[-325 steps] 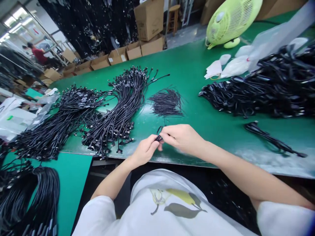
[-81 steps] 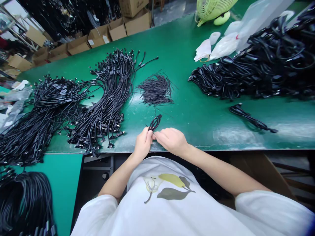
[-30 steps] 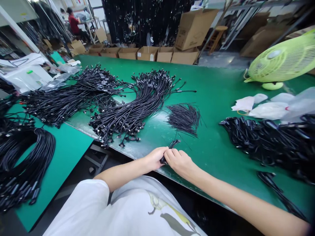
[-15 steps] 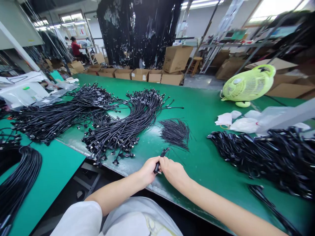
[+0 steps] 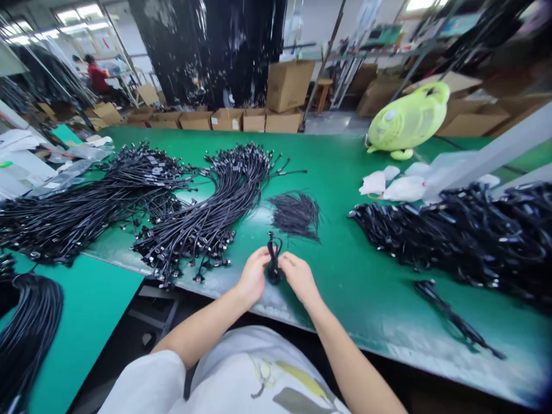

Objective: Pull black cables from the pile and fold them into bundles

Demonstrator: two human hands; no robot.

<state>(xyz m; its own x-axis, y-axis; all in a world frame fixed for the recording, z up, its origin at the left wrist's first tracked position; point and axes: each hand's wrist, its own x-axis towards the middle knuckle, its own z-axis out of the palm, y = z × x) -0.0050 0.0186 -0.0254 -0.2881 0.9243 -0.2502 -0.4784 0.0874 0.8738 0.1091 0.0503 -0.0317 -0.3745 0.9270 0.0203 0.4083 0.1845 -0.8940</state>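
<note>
A short black cable [image 5: 273,260], folded into a small bundle, stands up between my two hands at the near edge of the green table [image 5: 345,155]. My left hand [image 5: 252,277] pinches it from the left. From the right, the fingers of my right hand [image 5: 298,277] close on the same bundle. A heap of thin black ties [image 5: 296,213] lies just beyond my hands. Left of it fans a large pile of loose black cables [image 5: 215,207].
A second cable pile [image 5: 86,201] lies far left and a heap of bundled cables [image 5: 466,236] at right, one bundle [image 5: 452,316] apart in front. A green fan [image 5: 407,121], white bags [image 5: 401,185] and cardboard boxes [image 5: 241,119] stand farther back. A person in red [image 5: 97,77] works far off.
My hands have turned the folded cable from lying slanted to standing upright between them. The view has swung slightly right and down.
</note>
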